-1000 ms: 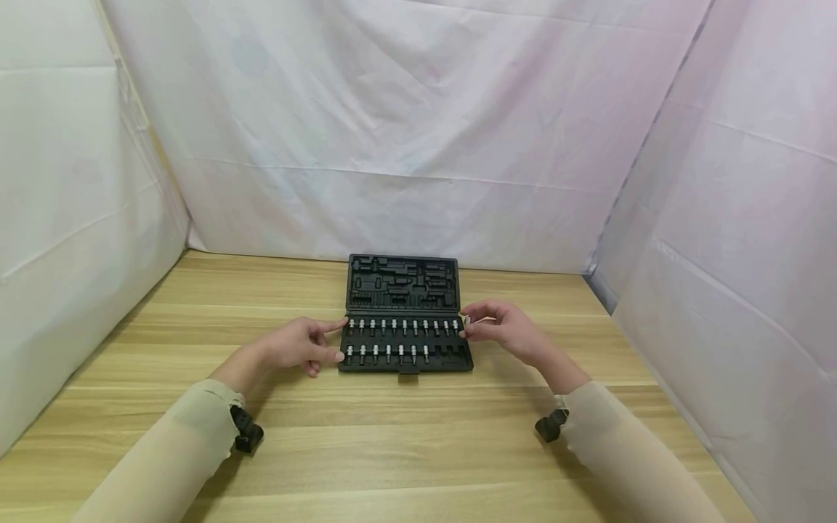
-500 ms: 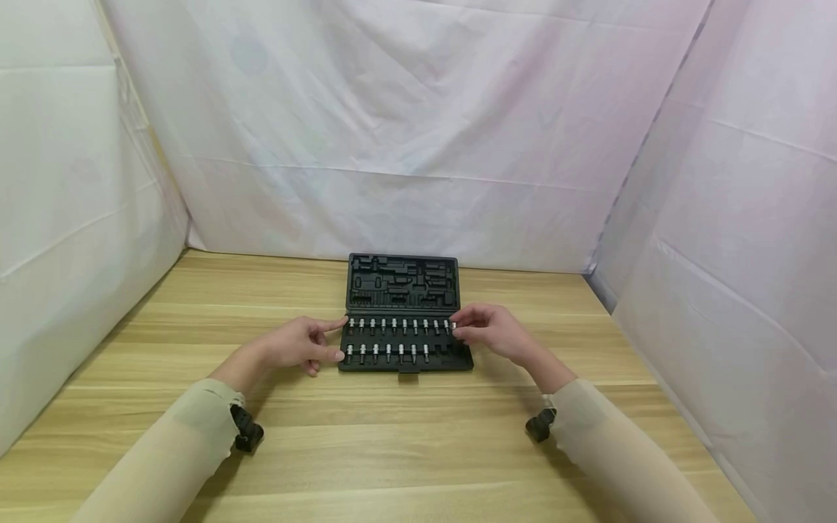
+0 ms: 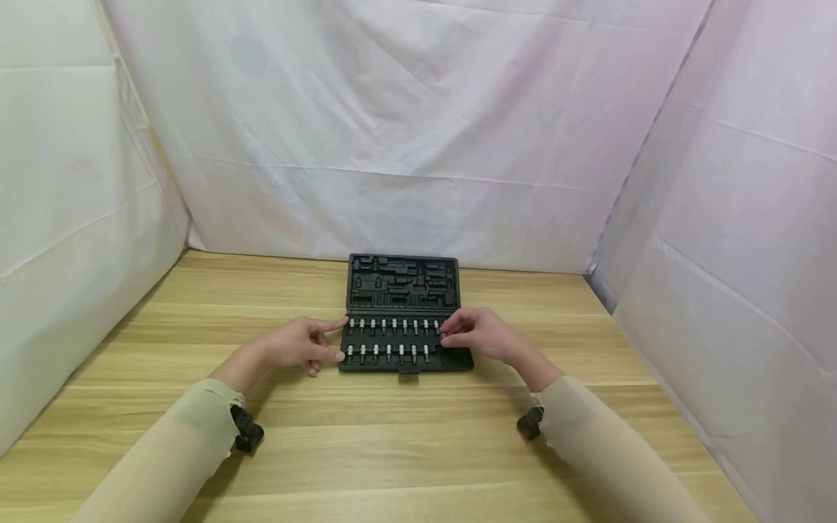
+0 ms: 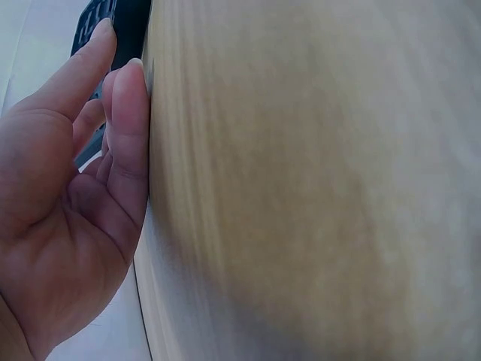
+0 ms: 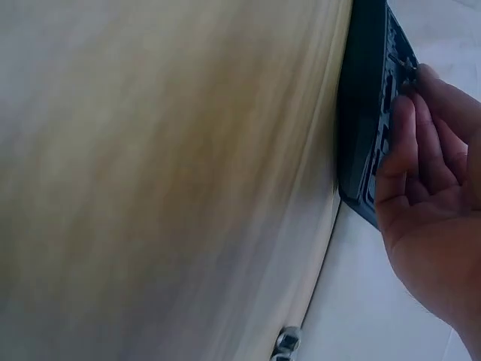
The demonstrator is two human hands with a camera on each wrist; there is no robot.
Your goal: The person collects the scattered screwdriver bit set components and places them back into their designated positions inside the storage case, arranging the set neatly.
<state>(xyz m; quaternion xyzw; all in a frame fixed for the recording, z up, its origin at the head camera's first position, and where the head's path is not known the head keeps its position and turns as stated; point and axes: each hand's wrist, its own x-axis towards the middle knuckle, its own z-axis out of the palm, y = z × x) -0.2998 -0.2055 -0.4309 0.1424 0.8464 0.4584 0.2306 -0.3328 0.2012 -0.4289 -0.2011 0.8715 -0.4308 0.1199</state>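
An unfolded black plastic case lies on the table, its bottom half holding two rows of silver bit sockets. My left hand touches the case's left side, index finger and thumb stretched out and apart. In the left wrist view the left hand has its other fingers loosely bent beside the case. Over the case's right part, my right hand pinches a small bit socket between thumb and fingers. This hand hides the right end of the upper row; its socket shows only partly.
The case's lid stands open at the back with moulded recesses. White cloth hangs behind and on both sides of the wooden table. Shiny metal pieces show at the bottom of the right wrist view.
My right hand has moved left, from the case's right edge to over the case, with the bit socket between its fingers. The left hand and the case have stayed put.
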